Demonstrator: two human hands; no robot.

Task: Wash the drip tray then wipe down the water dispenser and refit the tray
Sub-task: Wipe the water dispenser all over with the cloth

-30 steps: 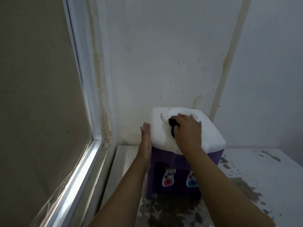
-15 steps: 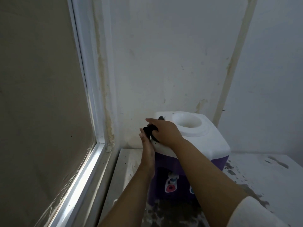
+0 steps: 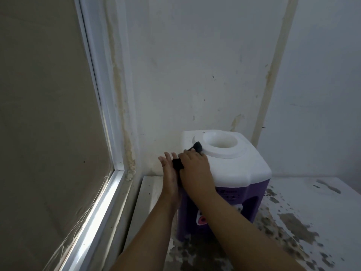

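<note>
The wipe-down step is judged to be in hand. A dark cloth is pressed onto the white top of the water dispenser by the right hand, its fingers curled over the cloth at the top's left edge, just beside the round bottle well. The left hand is laid flat against the dispenser's left side, fingers straight, apparently steadying it. The dispenser stands upright on the stained counter, close to the corner wall; its long axis is vertical and its tap face is turned towards the viewer. The drip tray cannot be made out. Next, the purple front and sides would need wiping, with the body kept steadied.
</note>
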